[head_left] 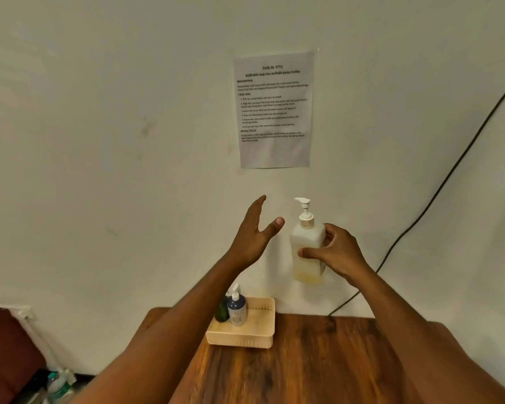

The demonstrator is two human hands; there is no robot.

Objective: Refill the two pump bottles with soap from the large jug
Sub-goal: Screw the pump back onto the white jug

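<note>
My right hand (pixel 337 253) grips a translucent white pump bottle (pixel 305 243) and holds it upright in the air in front of the wall. A little yellowish soap shows at the bottle's bottom. Its white pump head is on and points left. My left hand (pixel 255 231) is raised just left of the bottle, fingers straight and thumb spread, touching nothing. Below, a dark blue pump bottle (pixel 237 308) and a dark green bottle (pixel 221 312) stand in a cream plastic basket (pixel 263 330). No large jug is in sight.
The basket sits at the back of a wooden table (pixel 318 363) against a white wall. A printed sheet (pixel 274 109) is stuck to the wall. A black cable (pixel 438 193) runs down the wall at right. A water bottle (pixel 57 384) lies on the floor at left.
</note>
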